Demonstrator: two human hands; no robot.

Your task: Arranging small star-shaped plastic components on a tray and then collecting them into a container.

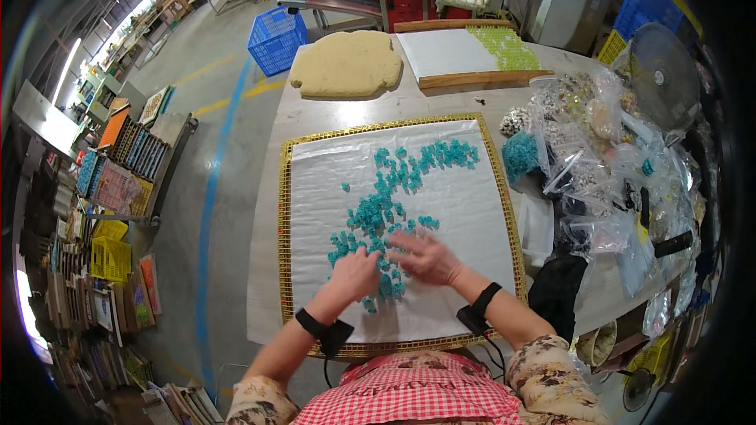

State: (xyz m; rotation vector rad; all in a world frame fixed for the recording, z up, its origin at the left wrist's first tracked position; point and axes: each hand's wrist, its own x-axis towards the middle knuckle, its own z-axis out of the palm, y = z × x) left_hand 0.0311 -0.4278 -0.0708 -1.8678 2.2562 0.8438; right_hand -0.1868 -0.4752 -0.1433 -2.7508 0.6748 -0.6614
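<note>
Many small teal flower-like pieces (372,211) lie scattered on a white sheet (465,212), in a loose band from the upper right down to the lower middle. A gold, grid-patterned border (504,181) runs round the sheet. Over the lower part of the pieces, my left hand (356,274) is closed, its fingers bent inward; what they may hold is hidden. Close by on the right, my right hand (429,260) is spread low over the sheet beside the pieces, its fingers apart and slightly blurred. Both wrists wear black straps with small boxes.
Bags of beads (583,142) and a bag of teal pieces (521,157) crowd the table's right side. Behind the sheet are a beige slab (346,63) and a wood-edged board with green pieces (504,49). A blue crate (277,41) stands beyond the table's far left.
</note>
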